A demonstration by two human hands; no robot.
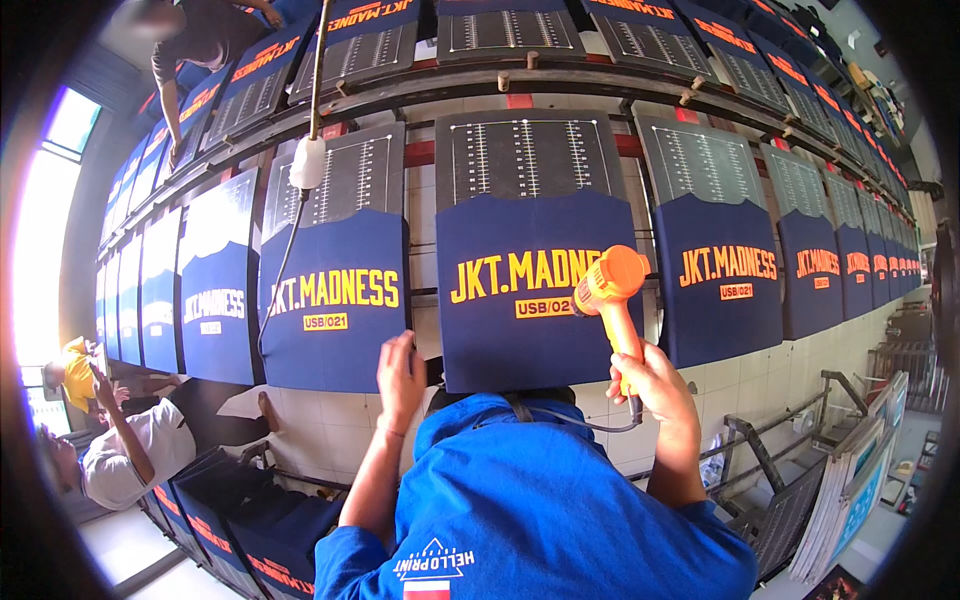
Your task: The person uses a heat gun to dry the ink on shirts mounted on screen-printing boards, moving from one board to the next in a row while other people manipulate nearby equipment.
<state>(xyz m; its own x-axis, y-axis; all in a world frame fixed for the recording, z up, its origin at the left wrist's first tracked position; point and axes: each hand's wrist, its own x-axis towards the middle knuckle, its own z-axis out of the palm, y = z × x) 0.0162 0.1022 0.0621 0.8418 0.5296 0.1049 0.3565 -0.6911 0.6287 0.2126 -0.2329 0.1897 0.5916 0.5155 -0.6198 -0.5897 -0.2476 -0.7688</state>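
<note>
Right hand (pixel 657 385): fingers wrapped round the handle of an orange heat gun (pixel 612 290), grip clamped on it. Gun's head lies above and slightly left of the grip, nozzle facing left over the printed lettering (pixel 515 272) of a dark blue shirt (pixel 520 350); whether nozzle touches fabric cannot be told. Lettering runs yellow to orange, its right end hidden by the gun.

Carrier for this shirt: black board (pixel 525 160), up and left of the grip, its ruled upper part bare, shirt laid flat over the lower part. Power cord (pixel 600 429) leaves the handle's base and curves leftward below the grip.

Left hand (pixel 402 382): well left of the grip, fingers loosely curled, just beside the lower corner of the neighbouring shirt (pixel 335 355); contact, and whether fingers close on anything, cannot be told. That shirt bears similar lettering.

Right of the grip: another loaded board, shirt (pixel 722 325) in place. Below and right: flat frames (pixel 850 500) stacked upright, leaning together.
</note>
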